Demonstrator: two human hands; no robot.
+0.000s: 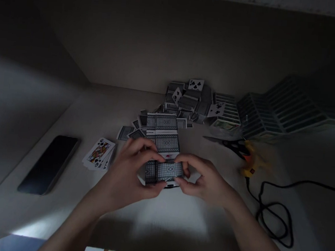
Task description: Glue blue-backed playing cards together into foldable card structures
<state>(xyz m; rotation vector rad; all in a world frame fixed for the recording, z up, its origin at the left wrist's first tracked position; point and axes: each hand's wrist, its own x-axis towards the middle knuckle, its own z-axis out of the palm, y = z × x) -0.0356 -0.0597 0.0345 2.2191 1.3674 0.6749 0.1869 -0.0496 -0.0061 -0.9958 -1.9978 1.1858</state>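
Note:
Near the front middle of the white surface, a patterned playing-card piece is pinched between both hands. My left hand grips its left side with thumb and fingers. At its right end, my right hand holds it between thumb and forefinger. Directly behind stands a blocky structure covered with patterned card backs. The held piece lies against its near end; whether they are joined I cannot tell. Loose cards lie left of the structure.
A black phone lies left, beside face-up cards. A card pile sits behind. At right are folded card racks, black-handled scissors, a yellow glue gun and its looping black cable.

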